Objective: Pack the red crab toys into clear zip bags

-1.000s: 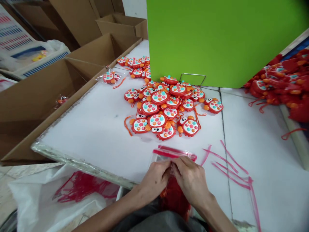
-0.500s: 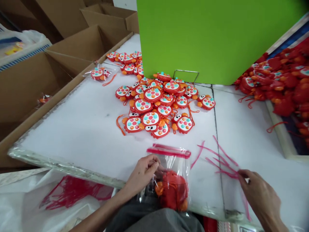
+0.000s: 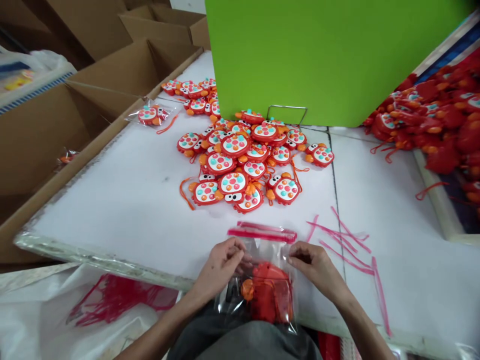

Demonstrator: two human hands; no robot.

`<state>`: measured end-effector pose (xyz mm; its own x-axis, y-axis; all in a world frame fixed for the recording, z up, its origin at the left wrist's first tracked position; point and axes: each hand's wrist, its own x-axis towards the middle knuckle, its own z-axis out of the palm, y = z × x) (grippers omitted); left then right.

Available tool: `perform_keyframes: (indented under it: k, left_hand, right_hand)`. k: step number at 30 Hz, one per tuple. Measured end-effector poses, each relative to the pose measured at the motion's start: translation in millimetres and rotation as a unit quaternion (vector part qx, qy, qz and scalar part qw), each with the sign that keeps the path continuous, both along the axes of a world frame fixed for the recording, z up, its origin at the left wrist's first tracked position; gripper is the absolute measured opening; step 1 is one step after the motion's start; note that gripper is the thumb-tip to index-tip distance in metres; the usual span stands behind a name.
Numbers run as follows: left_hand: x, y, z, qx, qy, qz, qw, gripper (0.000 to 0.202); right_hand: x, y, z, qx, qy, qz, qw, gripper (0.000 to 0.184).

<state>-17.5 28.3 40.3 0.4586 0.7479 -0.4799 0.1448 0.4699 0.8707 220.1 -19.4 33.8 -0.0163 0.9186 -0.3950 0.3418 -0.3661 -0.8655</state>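
Note:
A clear plastic bag with a red strip along its mouth lies at the near table edge, a red and orange crab toy inside it. My left hand pinches the bag's left side, fingers closed on the plastic. My right hand grips the bag's right side the same way. A heap of red crab toys with coloured dots lies just beyond the bag.
Loose pink strips lie to the right of the bag. A green board stands behind the heap. Open cardboard boxes line the left edge, and a bagged toy rests near them. More red toys pile at the far right.
My right hand has come back from the pink strips on the right and taken hold of the bag's right side. The left hand has kept its grip.

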Motion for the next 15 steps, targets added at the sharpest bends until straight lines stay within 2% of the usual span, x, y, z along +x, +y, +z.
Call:
perform_keyframes:
  k: [4,8,11,12,13,14,15]
  left_hand:
    - [-2.6,0.7,-4.9,-0.005,-0.007,0.0,1.0,0.009]
    - [-2.1,1.4,-6.3,0.011,0.031,-0.002,0.999,0.015]
    - [-1.1,2.4,-2.2,0.043,0.063,-0.004,0.997,0.018]
    - [-1.0,2.6,-0.9,0.051,0.07,-0.005,0.996,0.018]
    - [-1.0,2.8,0.0,0.058,0.077,-0.006,0.995,0.018]
    - [-1.1,3.0,0.1,0.062,0.085,-0.006,0.994,0.018]
    - [-1.3,3.2,-0.4,0.066,0.098,-0.003,0.993,0.02]
  right_hand:
    - [8.4,-7.2,-4.7,0.021,0.023,-0.008,0.999,0.007]
    - [-1.6,-9.3,-1.1,0.026,-0.006,-0.005,1.0,0.017]
    - [2.6,-12.4,4.3,0.086,-0.049,0.012,0.995,0.022]
    - [13.2,-16.9,6.1,0.12,-0.07,-0.022,0.99,0.021]
    - [29.7,-24.6,7.6,0.156,-0.098,-0.092,0.979,0.019]
    - [51.6,-36.5,8.9,0.188,-0.133,-0.19,0.954,0.018]
    - [77.5,-53.0,9.9,0.215,-0.177,-0.324,0.904,0.019]
